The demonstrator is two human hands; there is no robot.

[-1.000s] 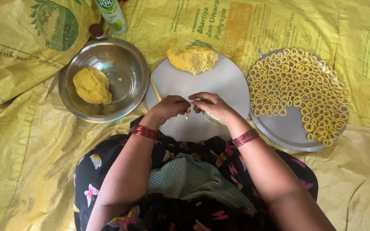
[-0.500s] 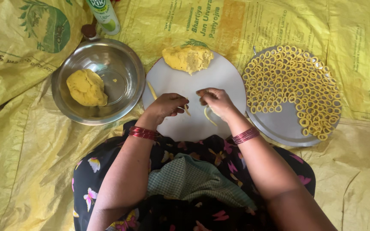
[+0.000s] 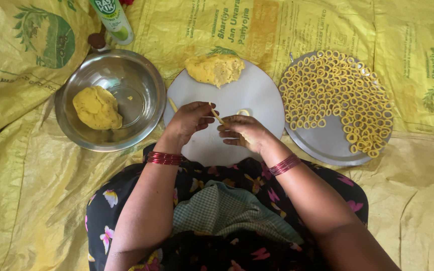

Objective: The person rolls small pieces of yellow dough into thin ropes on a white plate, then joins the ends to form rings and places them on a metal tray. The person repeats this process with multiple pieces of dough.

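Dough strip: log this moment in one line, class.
left hand holds dough strip | right hand beside it | white board | dough rings on tray

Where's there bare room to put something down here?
Bare plate between the dough lump and the hands; bowl floor right of its dough ball; the tray's near-left edge. Rings crowd the rest of the tray.
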